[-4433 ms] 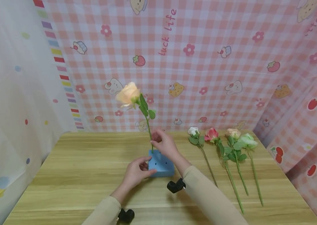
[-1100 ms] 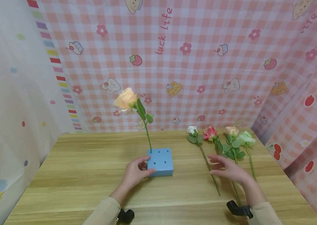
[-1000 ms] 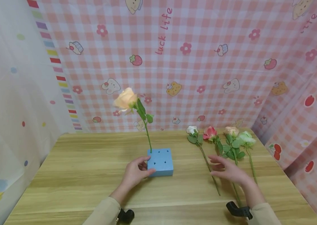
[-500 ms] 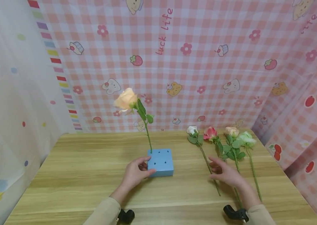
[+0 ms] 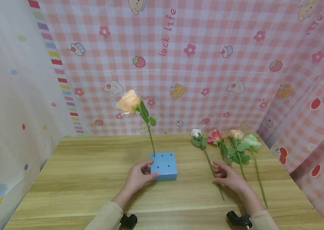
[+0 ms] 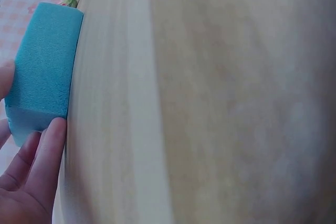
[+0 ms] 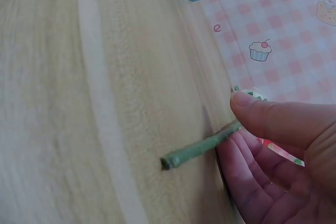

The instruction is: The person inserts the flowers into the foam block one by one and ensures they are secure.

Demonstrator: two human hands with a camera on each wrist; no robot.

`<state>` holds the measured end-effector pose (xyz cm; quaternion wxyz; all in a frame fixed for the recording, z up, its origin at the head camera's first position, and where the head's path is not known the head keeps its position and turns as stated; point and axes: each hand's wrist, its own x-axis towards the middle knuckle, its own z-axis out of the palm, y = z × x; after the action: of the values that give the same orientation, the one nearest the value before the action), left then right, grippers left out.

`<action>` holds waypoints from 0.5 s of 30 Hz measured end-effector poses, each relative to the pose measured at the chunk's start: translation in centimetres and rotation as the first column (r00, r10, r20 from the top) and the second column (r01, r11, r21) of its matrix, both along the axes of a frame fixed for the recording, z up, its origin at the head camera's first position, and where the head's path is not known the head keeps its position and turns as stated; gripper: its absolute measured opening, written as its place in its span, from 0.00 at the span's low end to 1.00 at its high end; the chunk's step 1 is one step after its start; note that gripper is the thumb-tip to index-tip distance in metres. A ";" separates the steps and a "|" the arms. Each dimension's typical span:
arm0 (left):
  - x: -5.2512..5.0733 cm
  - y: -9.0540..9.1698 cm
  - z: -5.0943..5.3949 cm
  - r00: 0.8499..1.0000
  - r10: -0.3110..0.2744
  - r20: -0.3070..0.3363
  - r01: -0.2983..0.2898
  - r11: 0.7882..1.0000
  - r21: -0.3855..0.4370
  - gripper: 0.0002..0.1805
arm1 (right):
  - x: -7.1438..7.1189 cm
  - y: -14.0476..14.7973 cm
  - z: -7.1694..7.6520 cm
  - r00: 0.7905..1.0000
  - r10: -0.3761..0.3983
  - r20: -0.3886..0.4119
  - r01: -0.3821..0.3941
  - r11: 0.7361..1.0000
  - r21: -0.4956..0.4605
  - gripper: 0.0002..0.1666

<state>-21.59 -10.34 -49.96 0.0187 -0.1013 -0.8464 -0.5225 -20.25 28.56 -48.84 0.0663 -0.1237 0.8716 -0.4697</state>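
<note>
A blue foam block (image 5: 166,174) with small holes in its top rests on the table. My left hand (image 5: 137,177) grips its left side, thumb at the front and fingers behind; the left wrist view shows the fingers against the block (image 6: 44,61). From its back left hole a peach rose (image 5: 129,101) stands on a leaning stem. My right hand (image 5: 231,179) is at the stem of the white rose (image 5: 196,133), thumb and fingertips apart with the stem (image 7: 197,149) between them. The right wrist view does not plainly show contact.
Right of the white rose lie a pink rose (image 5: 215,136), a second peach rose (image 5: 236,134) and a pale green rose (image 5: 251,142), heads toward the back. A checked cloth (image 5: 208,73) hangs behind the wooden table (image 5: 93,166).
My right hand has left the upright peach rose's stem and moved right to the white rose, its fingers drawing somewhat closer together lately. My left hand has stayed on the block.
</note>
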 end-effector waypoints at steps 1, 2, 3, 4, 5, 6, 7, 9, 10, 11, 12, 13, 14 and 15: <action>0.0 0.0 0.0 1.000 0.000 0.000 0.000 1.000 0.000 0.33 | 0.0 0.0 0.0 1.000 -0.005 0.001 0.005 1.000 0.003 0.43; 0.0 0.0 0.0 1.000 0.000 0.001 0.000 1.000 0.001 0.33 | -0.1 -0.1 0.0 1.000 -0.010 0.001 0.010 1.000 0.004 0.43; 0.0 0.0 0.0 1.000 0.000 0.001 0.000 1.000 0.002 0.33 | -0.1 -0.1 0.0 1.000 -0.014 0.001 0.014 1.000 0.007 0.42; 0.0 0.0 0.0 1.000 -0.001 0.000 0.001 1.000 0.003 0.32 | -0.1 -0.2 0.0 1.000 -0.016 0.002 0.016 1.000 0.013 0.42; 0.0 0.0 0.0 1.000 -0.001 0.000 0.001 1.000 0.005 0.32 | -0.2 -0.2 0.0 1.000 -0.022 0.004 0.022 1.000 0.018 0.41; 0.0 0.0 0.1 1.000 -0.002 0.001 0.002 1.000 0.007 0.32 | -0.2 -0.3 0.0 1.000 -0.025 0.007 0.025 0.999 0.020 0.41; 0.0 0.0 0.1 1.000 -0.002 0.000 0.002 1.000 0.009 0.32 | -0.2 -0.3 0.0 0.999 -0.030 0.011 0.030 0.999 0.024 0.41; 0.0 0.1 0.2 1.000 -0.002 0.000 0.002 1.000 0.011 0.32 | -0.3 -0.4 -0.1 0.999 -0.036 0.020 0.035 0.999 0.033 0.40; 0.1 0.1 0.2 1.000 -0.002 0.000 0.002 1.000 0.011 0.32 | -0.3 -0.4 -0.2 0.999 -0.039 0.024 0.039 0.999 0.036 0.40; 0.1 0.1 0.2 1.000 -0.001 0.000 0.001 1.000 0.011 0.32 | -0.4 -0.4 -0.2 0.999 -0.042 0.026 0.041 0.998 0.038 0.40; 0.1 0.1 0.2 1.000 0.000 0.000 0.000 1.000 0.011 0.32 | -0.4 -0.4 -0.2 0.999 -0.043 0.028 0.042 0.998 0.038 0.40; 0.1 0.1 0.2 1.000 0.001 0.000 -0.001 1.000 0.011 0.32 | -0.4 -0.4 -0.3 0.999 -0.041 0.028 0.040 0.998 0.041 0.40; 0.1 0.1 0.2 1.000 0.001 0.001 -0.001 1.000 0.012 0.32 | -0.4 -0.4 -0.3 0.999 -0.043 0.029 0.042 0.998 0.040 0.39; 0.1 0.1 0.2 1.000 0.002 0.000 -0.002 1.000 0.012 0.32 | -0.4 -0.4 -0.3 0.999 -0.039 0.027 0.038 0.998 0.040 0.39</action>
<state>-21.45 -10.27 -49.74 0.0200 -0.1003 -0.8432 -0.5278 -20.66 28.15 -49.16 0.0717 -0.0989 0.8819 -0.4553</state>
